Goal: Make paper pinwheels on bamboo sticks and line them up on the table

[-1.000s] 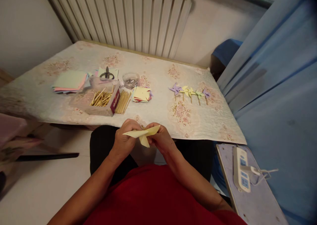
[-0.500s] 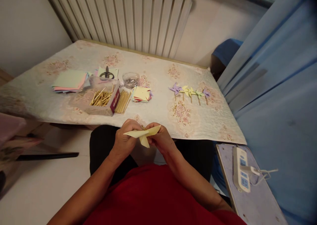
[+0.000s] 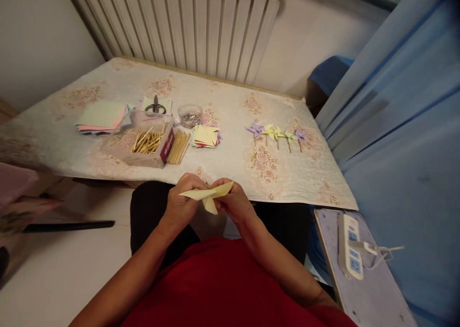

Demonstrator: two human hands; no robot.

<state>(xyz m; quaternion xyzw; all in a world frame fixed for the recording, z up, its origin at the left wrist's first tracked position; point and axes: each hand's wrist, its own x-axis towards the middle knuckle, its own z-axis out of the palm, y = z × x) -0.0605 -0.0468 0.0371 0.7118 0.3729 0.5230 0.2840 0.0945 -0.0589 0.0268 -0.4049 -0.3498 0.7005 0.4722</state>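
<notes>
A seated person in a red top holds a folded pale-yellow paper piece (image 3: pixel 207 195) over the lap, just short of the near edge of the table (image 3: pixel 230 164). The left hand (image 3: pixel 181 203) is curled closed on the paper's left point; the right hand (image 3: pixel 233 202) is closed too, fingers pinching its right side, so both hands meet at the paper. Beyond the paper on the table sit a clear box of wooden sticks (image 3: pixel 147 143) with loose sticks (image 3: pixel 178 147) beside it, and a small stack of cut squares (image 3: pixel 205 136). Right of the squares lies a row of finished pinwheels (image 3: pixel 276 133). Farther back are coloured paper sheets (image 3: pixel 101 117), scissors (image 3: pixel 155 108) and a small clear bowl (image 3: pixel 190 115). A radiator (image 3: pixel 190 25) stands behind the table.
</notes>
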